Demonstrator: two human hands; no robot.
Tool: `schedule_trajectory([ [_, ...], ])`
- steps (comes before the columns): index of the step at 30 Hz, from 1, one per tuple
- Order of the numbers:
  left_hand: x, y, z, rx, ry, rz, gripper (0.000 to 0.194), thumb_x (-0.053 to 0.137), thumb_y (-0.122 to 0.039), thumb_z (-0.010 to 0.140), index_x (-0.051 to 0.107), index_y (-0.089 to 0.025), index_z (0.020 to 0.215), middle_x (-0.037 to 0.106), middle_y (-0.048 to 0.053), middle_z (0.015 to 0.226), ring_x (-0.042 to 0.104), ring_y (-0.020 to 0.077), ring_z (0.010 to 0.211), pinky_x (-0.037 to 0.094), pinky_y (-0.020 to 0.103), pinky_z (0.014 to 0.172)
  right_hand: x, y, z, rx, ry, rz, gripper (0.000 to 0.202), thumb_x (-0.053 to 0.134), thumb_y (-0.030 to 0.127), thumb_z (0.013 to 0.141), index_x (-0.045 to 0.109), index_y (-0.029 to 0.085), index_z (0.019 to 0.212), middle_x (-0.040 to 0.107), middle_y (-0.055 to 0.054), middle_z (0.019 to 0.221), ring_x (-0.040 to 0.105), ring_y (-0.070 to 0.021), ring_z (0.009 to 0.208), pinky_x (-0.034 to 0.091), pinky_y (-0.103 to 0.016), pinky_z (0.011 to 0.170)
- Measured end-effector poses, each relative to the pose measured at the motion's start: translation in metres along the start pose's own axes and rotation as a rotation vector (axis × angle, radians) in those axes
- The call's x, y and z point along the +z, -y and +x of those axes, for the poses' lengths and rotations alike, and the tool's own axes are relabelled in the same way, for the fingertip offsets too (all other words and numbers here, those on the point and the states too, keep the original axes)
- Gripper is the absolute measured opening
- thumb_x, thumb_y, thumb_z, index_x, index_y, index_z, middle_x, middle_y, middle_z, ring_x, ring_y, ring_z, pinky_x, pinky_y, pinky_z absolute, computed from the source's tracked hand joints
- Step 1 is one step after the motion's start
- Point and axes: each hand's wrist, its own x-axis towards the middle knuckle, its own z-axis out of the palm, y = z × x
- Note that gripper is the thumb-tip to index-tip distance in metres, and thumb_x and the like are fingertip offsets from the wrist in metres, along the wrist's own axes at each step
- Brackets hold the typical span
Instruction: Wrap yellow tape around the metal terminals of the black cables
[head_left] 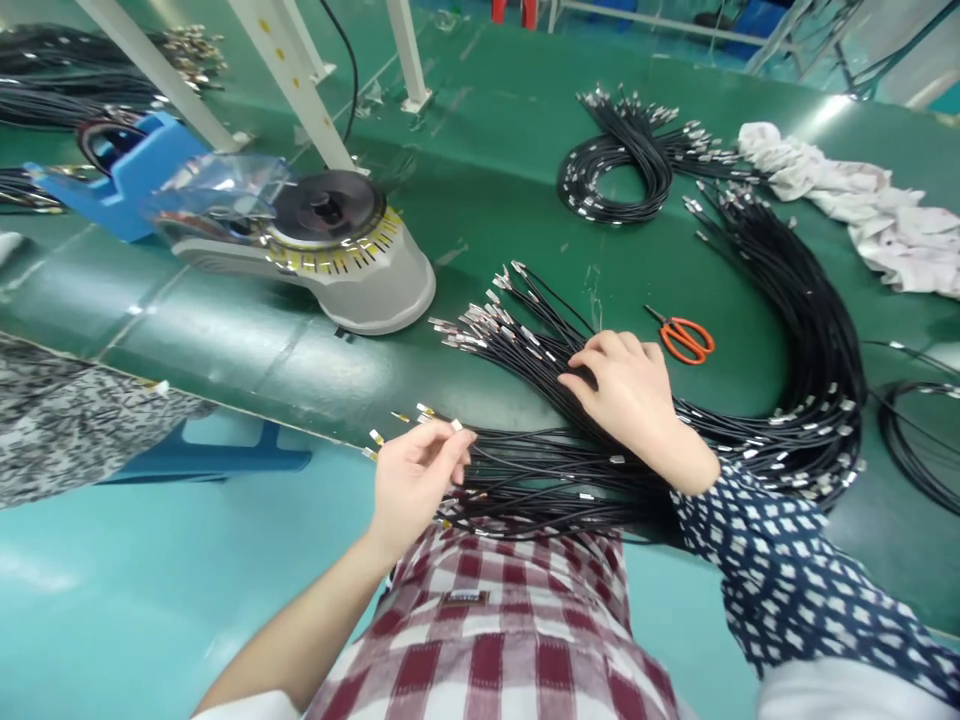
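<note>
A bundle of thin black cables [540, 372] with silvery metal ends lies at the middle of the green bench. My right hand [626, 395] rests over it, with its fingers curled onto the cables. Along the bench's front edge, more black cables [540, 445] run leftward to ends with white and yellow tags. My left hand [420, 475] is closed there, thumb and forefinger pinching a cable near a small white tip [456, 425]. The palm hides part of that cable. Just beyond my right hand are scissors with orange handles [686, 340].
A grey label dispenser [375, 285] with a black reel and a blue tape holder [135, 175] stand at the left. A coiled cable bundle [574, 185] lies behind, and a thick curved bundle [817, 300] at the right. White cloth [862, 200] lies at the far right.
</note>
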Motion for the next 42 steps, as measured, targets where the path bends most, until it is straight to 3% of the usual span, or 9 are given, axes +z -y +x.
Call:
schedule_trajectory([
  [4,-0.010,0.007,-0.004,0.166,0.003,0.384,0.034,0.066,-0.032,0.084,0.055,-0.017,0.056,0.045,-0.004,0.051,0.039,0.0091,0.049,0.034,0.022,0.050,0.010,-0.013,0.003,0.026,0.015,-0.002,0.020,0.065,0.035,0.090,0.075,0.023,0.079,0.071,-0.007,0.092,0.057,-0.0258,0.090,0.034,-0.040,0.073],
  [9,-0.012,0.004,-0.004,0.290,-0.057,0.492,0.046,0.066,-0.031,0.084,0.038,-0.018,0.049,0.030,-0.005,0.052,0.027,0.0092,0.050,0.027,0.024,0.050,0.012,-0.009,0.003,0.079,0.025,0.029,0.014,0.068,0.031,0.086,0.075,0.023,0.078,0.071,-0.006,0.092,0.056,-0.0261,0.094,0.035,-0.040,0.074],
  [14,-0.005,-0.003,-0.002,0.333,-0.030,0.383,0.043,0.066,-0.029,0.084,0.044,-0.018,0.049,0.035,-0.004,0.051,0.031,0.0099,0.050,0.029,0.024,0.050,0.008,-0.011,0.009,0.151,0.111,0.178,0.014,0.065,0.027,0.085,0.070,0.022,0.073,0.070,-0.005,0.095,0.058,-0.0260,0.094,0.037,-0.040,0.077],
  [18,0.000,-0.007,0.002,0.310,0.021,0.257,0.021,0.067,-0.026,0.084,0.065,-0.018,0.065,0.055,0.000,0.062,0.045,0.0115,0.056,0.037,0.024,0.056,-0.007,-0.009,-0.004,0.110,-0.011,0.277,0.013,0.060,0.027,0.089,0.067,0.022,0.079,0.067,-0.006,0.102,0.057,-0.0263,0.098,0.038,-0.042,0.082],
  [20,0.008,-0.011,0.006,0.253,0.065,0.139,0.009,0.067,-0.026,0.085,0.073,-0.019,0.083,0.065,0.002,0.073,0.052,0.0120,0.060,0.042,0.024,0.060,-0.013,-0.002,-0.017,0.041,-0.056,0.334,0.011,0.059,0.026,0.091,0.065,0.022,0.082,0.066,-0.006,0.103,0.057,-0.0253,0.100,0.038,-0.043,0.085],
  [23,0.029,-0.019,0.014,0.081,0.177,-0.158,0.022,0.068,-0.029,0.085,0.072,-0.017,0.104,0.072,0.006,0.087,0.057,0.0103,0.055,0.047,0.025,0.059,-0.016,0.008,-0.037,-0.022,-0.066,0.395,0.010,0.059,0.025,0.092,0.064,0.023,0.084,0.065,-0.007,0.104,0.057,-0.0246,0.101,0.038,-0.043,0.088],
  [28,0.061,-0.022,0.023,-0.067,0.296,-0.549,0.023,0.069,-0.032,0.085,0.073,-0.013,0.098,0.075,0.011,0.092,0.064,0.0110,0.057,0.048,0.023,0.055,-0.012,0.014,-0.052,-0.018,-0.071,0.414,0.009,0.060,0.026,0.092,0.064,0.024,0.085,0.065,-0.007,0.106,0.058,-0.0249,0.103,0.037,-0.044,0.091],
  [35,0.060,-0.026,0.022,-0.002,0.285,-0.489,0.017,0.072,-0.028,0.083,0.071,-0.015,0.093,0.074,0.008,0.089,0.066,0.0130,0.057,0.046,0.022,0.049,-0.018,0.021,-0.040,-0.068,-0.043,0.447,0.007,0.065,0.030,0.089,0.069,0.025,0.086,0.070,-0.005,0.104,0.061,-0.0241,0.100,0.038,-0.044,0.090],
  [42,0.067,-0.024,0.022,0.068,0.310,-0.374,0.015,0.076,-0.028,0.078,0.078,-0.019,0.090,0.069,0.005,0.091,0.054,0.0086,0.061,0.043,0.022,0.051,-0.014,0.017,-0.045,-0.007,-0.056,0.591,0.010,0.065,0.029,0.090,0.068,0.024,0.082,0.070,-0.005,0.099,0.063,-0.0227,0.095,0.041,-0.043,0.087],
])
